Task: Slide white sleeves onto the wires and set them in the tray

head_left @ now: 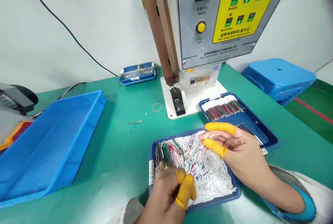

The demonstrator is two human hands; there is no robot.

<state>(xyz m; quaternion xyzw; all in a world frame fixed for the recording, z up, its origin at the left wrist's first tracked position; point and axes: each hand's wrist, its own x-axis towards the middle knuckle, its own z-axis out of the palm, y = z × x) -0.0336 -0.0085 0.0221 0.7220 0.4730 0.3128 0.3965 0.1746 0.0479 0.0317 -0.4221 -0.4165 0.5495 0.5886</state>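
Observation:
My left hand, with yellow finger cots on the thumb and forefinger, is closed in a pinch over the near edge of a blue tray. Thin wires stick up from its fingertips. Above the tray's right side, my right hand also wears yellow finger cots. Its thumb and fingers pinch a few short white tubes. Loose white tubes fill much of the tray. Red, green and black wires with brass-coloured ends lie bundled at its left.
A crimping machine stands behind the tray. Another blue tray holds sleeved wires at right. A large blue bin lies left; a small tray sits behind. A rubber band and loose wire lie on the green table.

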